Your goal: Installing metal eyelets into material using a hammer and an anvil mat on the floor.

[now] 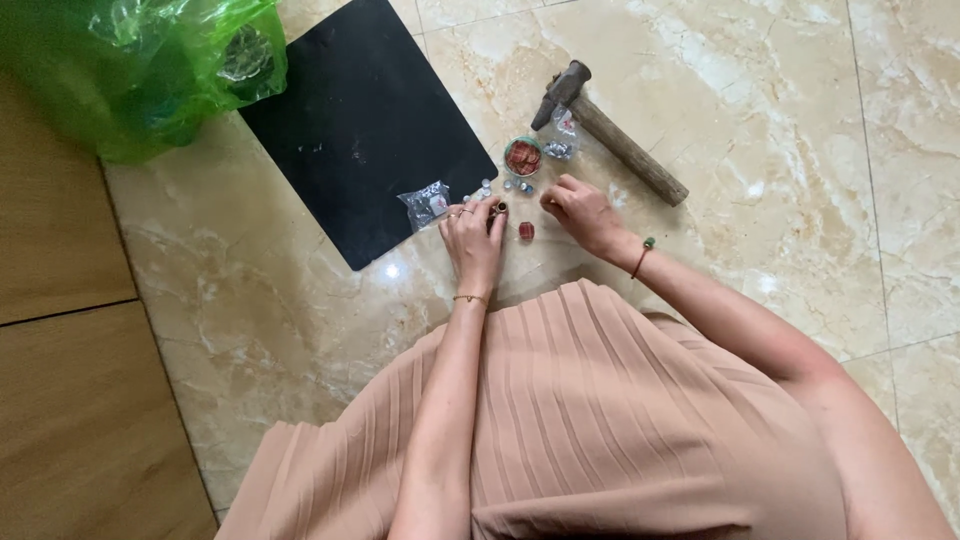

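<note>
Head view, looking straight down: a pleated peach skirt (600, 420) fills the bottom of frame, both forearms reaching out over it toward 12 o'clock. Left hand (473, 235) rests knuckles-up on the marble floor (780, 130), fingers curled in, the fingertips pinching a small dark piece (501, 208); too small to tell what it is. Rings on the fingers, thin bracelet at the wrist. Right hand (582, 212) sits at 3 o'clock from the left hand, near but not touching, fingers bent loosely with the tips drawn together at the floor; cannot tell whether anything is held. Beaded bracelet on that wrist. A small red piece (526, 231) lies on the floor between the two hands. Just beyond the fingertips, at 12 o'clock: a scatter of tiny silvery pieces (484, 187) and a small round tin (522, 157) of reddish contents. A clear plastic packet (428, 204) lies at 10 o'clock on the edge of a black mat (360, 120). Farther, at 1 o'clock, a wooden-handled hammer (612, 135) lies flat. Farthest, at 10 o'clock, a green plastic bag (140, 70).
</note>
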